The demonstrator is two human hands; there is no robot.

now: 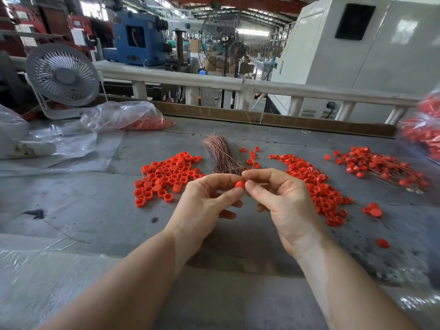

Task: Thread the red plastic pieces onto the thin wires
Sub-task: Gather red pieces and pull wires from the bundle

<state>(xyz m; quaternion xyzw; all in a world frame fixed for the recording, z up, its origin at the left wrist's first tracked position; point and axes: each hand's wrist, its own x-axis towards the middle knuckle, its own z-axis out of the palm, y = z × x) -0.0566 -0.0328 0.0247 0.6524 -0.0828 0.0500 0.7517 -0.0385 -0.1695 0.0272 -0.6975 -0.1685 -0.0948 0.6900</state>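
Factory hall behind, grey worn table (71,198) up front. I count two hands, both up over the table middle. Left hand (207,201) pinches one red plastic piece (240,184) between thumb and forefinger; right hand (278,198) pinches a thin wire (249,176) right beside that piece, fingertips of both hands nearly meeting. I cannot tell if the wire is through the piece.

Red pieces: small round ring-like caps, bright orange-red, some showing an open hollow side, others a closed flat face. Three main piles on the table, too many to count each: left pile (166,175), middle pile (316,186), far right pile (381,165) with thin wires running through it. A few strays between piles and at the right edge.

One bundle of thin wires (221,153), coppery-pink, lies behind the hands between left and middle piles.

Two clear bags holding red pieces: one back left (128,115), one at right edge (423,129), blurred. One small grey desk fan (63,75) back left, one large standing fan (223,44) beyond the rail. No readable writing.
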